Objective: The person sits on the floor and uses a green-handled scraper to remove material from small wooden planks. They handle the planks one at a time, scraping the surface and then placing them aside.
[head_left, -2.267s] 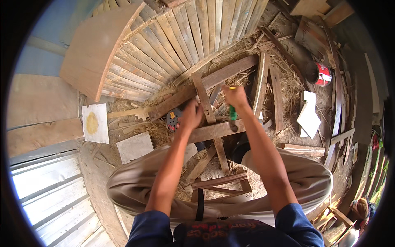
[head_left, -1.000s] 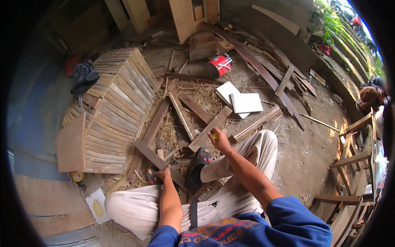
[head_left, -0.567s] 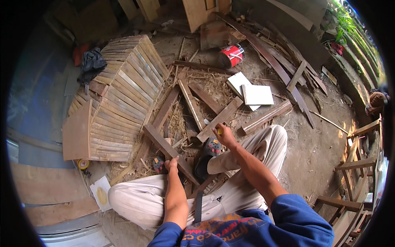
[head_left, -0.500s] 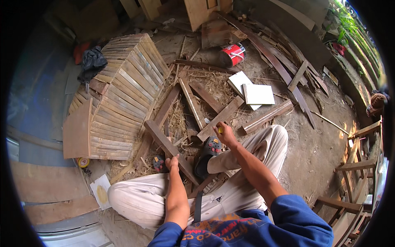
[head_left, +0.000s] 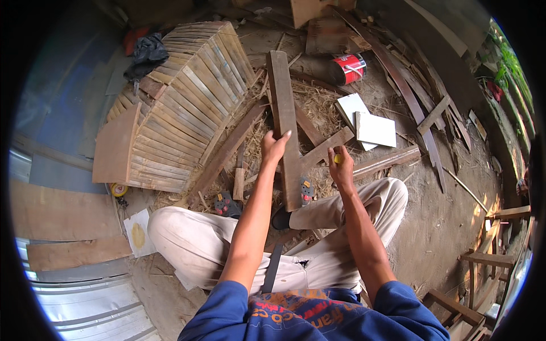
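My left hand (head_left: 275, 149) is closed around the edge of a long brown wooden plank (head_left: 284, 108). The plank stands lengthwise in front of me, raised over the other timber, its near end above my shoe. To the right, my right hand (head_left: 342, 167) is a closed fist around a small thing with a yellow end (head_left: 338, 158); its remainder is hidden by the fingers. That fist is apart from the plank, close to another brown wooden beam (head_left: 387, 163) lying on the ground.
A slatted wooden structure (head_left: 187, 108) stands to the left, near a yellow tape measure (head_left: 118, 190). White boards (head_left: 375, 129) and a red bucket (head_left: 348, 69) lie ahead right. Shavings and loose timber cover the ground between. A wooden frame (head_left: 489, 258) stands far right.
My left hand has lifted the plank and swung it from a slant across my feet to nearly straight ahead. My right hand has moved slightly right, still holding the yellow-ended thing.
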